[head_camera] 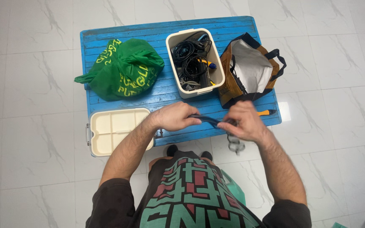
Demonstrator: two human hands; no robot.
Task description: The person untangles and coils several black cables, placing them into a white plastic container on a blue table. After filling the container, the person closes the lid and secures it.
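Item: dark flat cable (210,120), gripped at both ends by your left hand (176,117) and right hand (243,121), fingers clenched, above near edge of blue slatted wooden worktop (157,90).

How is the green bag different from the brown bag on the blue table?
The green bag is bunched shut and lumpy, while the brown bag stands wide open, showing a pale lining. The green bag has yellow printing on it; the brown bag has dark trim and dark handles. The green bag sits at the table's left end, the brown bag at the right end, with a cream box of cables between them. Both are soft bags resting on the table.
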